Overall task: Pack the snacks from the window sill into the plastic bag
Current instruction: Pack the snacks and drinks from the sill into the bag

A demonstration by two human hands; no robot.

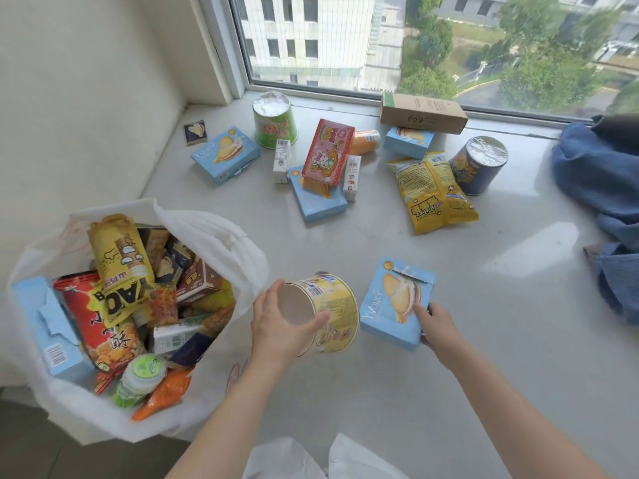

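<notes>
The left hand (276,326) is wrapped round the base end of a yellow cylindrical paper snack tub (328,312), carrying it on its side just beside the open white plastic bag (221,236), which sags at the sill's left edge, already crowded with packets. The right hand (437,326) pinches the near corner of a pale blue cardboard biscuit box (390,305), tilted up off the grey stone window sill (449,340), its top flap torn open.

The tub looks light and stiff, though its thin wall would probably dent under a hard squeeze; gripping round the rim or base seems safest. The box should be light and rigid too, best held across its closed edges so nothing slips out of the tear. A soft yellow foil popcorn bag (434,195) further back would crush easily and wants lifting by its sealed top.
</notes>
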